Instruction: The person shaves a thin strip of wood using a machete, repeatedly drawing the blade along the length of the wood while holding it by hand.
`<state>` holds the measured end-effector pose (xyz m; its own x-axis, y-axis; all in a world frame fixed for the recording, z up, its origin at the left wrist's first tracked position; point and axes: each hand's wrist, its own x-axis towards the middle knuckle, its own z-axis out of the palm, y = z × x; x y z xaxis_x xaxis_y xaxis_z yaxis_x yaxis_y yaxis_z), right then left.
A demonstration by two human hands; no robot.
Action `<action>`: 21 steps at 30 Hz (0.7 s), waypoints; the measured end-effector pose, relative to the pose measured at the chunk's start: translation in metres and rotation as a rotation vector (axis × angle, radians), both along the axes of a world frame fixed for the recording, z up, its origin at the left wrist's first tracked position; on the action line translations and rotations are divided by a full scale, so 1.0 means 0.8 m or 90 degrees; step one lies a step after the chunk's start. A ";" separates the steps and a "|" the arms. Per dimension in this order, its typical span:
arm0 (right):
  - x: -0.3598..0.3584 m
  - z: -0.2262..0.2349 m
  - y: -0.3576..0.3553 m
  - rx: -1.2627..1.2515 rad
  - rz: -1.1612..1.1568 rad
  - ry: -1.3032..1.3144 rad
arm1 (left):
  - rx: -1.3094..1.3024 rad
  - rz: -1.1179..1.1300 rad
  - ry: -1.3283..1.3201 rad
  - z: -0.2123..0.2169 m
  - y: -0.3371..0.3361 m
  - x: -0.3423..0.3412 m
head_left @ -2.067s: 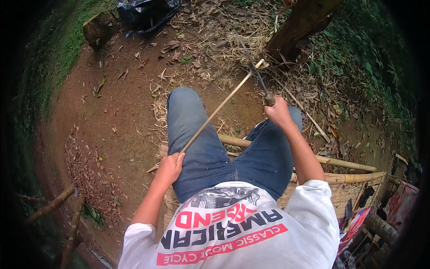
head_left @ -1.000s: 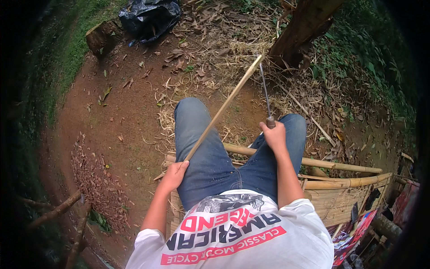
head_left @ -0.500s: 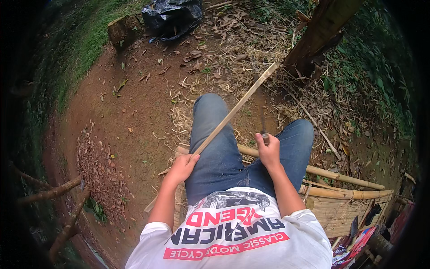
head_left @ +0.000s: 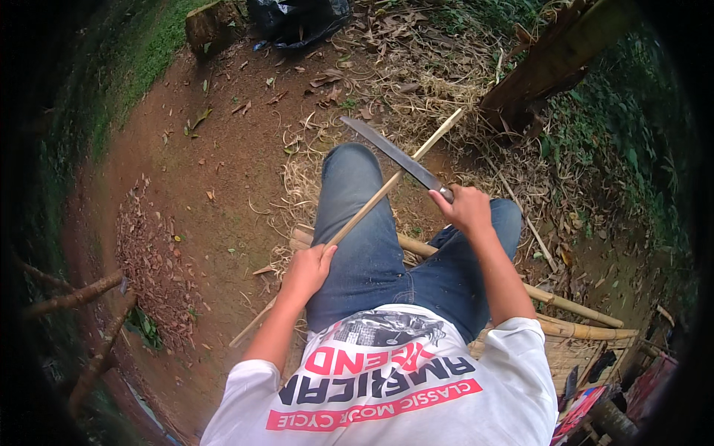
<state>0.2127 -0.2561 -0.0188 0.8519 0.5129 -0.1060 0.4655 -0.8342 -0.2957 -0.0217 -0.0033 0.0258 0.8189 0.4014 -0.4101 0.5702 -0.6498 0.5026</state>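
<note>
I sit with my legs in blue jeans stretched over bare soil. My left hand (head_left: 306, 269) grips a long thin bamboo strip (head_left: 372, 202) that slants from lower left up to the right, across my left thigh. My right hand (head_left: 466, 207) holds the handle of a long machete (head_left: 394, 155). Its blade points up and to the left and lies across the strip above my knees.
Pale bamboo shavings (head_left: 301, 178) litter the ground around my legs. Thick bamboo poles (head_left: 573, 306) lie under me at the right. A leaning trunk (head_left: 554, 63) stands at the upper right, a black bag (head_left: 297, 16) and a stump (head_left: 212, 26) at the top.
My right hand drew back toward my body, then swung the machete so the blade now points up-left across the strip. My left hand has kept hold of the strip.
</note>
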 end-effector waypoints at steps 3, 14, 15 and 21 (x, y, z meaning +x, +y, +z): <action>-0.024 0.006 0.024 0.077 -0.039 0.131 | 0.001 -0.007 -0.022 -0.009 -0.003 0.005; 0.051 0.002 -0.016 -0.058 -0.007 -0.003 | 0.049 -0.023 -0.014 0.002 0.000 0.014; 0.038 0.003 -0.005 -0.044 -0.043 0.037 | 0.050 -0.025 -0.016 -0.002 0.001 0.016; -0.026 0.011 0.052 -0.038 0.179 0.080 | 0.032 -0.030 -0.008 -0.009 -0.003 0.016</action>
